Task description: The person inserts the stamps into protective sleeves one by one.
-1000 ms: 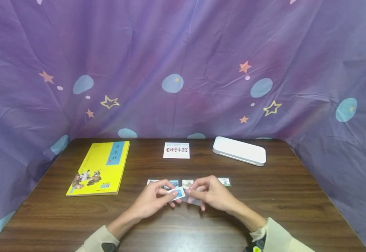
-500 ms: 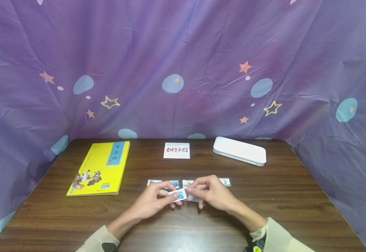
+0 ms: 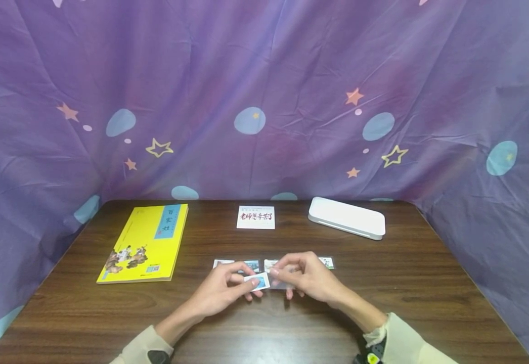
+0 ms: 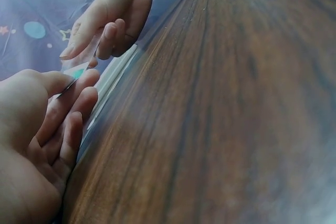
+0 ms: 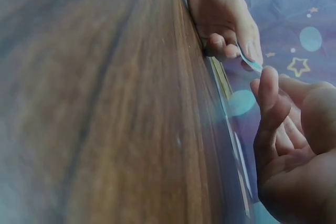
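In the head view my left hand [image 3: 221, 290] pinches a small white-bordered stamp with a blue picture [image 3: 260, 281] between thumb and fingers. Close on its right, my right hand [image 3: 312, 278] pinches a clear plastic sleeve [image 3: 280, 285], partly hidden by the fingers. The stamp's right end meets the sleeve's edge; whether it is inside cannot be made out. Both hands are held above the table. The left wrist view has the stamp [image 4: 79, 73] edge-on under the left thumb, and the right wrist view shows the stamp [image 5: 250, 62] near the right fingertips.
Behind the hands lies a row of small picture pieces [image 3: 325, 262], partly covered. A yellow book [image 3: 148, 242] is at the left of the brown table [image 3: 264, 328]. Farther back are a white card with red writing [image 3: 255, 217] and a white case [image 3: 346, 218].
The stamp has shifted slightly right toward the sleeve, and the clear sleeve sits more level between the right fingers. Both hands otherwise stay nearly in place.
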Demonstrator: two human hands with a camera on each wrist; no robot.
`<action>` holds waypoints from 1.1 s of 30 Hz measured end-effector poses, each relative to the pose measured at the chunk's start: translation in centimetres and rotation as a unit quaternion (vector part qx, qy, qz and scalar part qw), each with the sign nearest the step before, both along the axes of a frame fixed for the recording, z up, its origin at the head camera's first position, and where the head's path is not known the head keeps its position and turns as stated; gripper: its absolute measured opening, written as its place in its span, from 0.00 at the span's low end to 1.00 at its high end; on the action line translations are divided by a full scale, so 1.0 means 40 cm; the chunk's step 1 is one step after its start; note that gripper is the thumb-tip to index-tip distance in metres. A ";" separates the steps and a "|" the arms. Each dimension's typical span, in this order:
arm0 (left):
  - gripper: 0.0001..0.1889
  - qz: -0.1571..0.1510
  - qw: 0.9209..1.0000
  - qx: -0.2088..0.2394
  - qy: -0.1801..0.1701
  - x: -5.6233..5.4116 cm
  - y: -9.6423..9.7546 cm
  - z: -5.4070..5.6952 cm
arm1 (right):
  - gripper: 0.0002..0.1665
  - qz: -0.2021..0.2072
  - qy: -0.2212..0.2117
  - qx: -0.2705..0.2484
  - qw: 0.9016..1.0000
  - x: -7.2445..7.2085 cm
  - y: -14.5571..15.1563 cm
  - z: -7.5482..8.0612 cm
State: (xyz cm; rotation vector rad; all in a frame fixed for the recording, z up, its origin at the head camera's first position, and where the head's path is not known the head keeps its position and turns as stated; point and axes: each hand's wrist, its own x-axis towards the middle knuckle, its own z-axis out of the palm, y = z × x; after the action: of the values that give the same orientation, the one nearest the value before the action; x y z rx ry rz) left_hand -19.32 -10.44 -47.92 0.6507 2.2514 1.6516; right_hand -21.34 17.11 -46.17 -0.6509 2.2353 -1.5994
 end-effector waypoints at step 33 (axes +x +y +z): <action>0.09 -0.007 1.000 0.000 0.010 0.002 0.000 0.002 | 0.12 0.010 -0.001 0.014 1.000 0.007 -0.008 0.000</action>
State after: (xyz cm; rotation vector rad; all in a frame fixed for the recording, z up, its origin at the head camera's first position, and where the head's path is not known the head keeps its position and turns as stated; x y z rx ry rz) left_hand -19.26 -10.43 -47.84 0.6831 2.2560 1.6455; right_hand -21.05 16.79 -46.17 -0.6616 2.2396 -1.5554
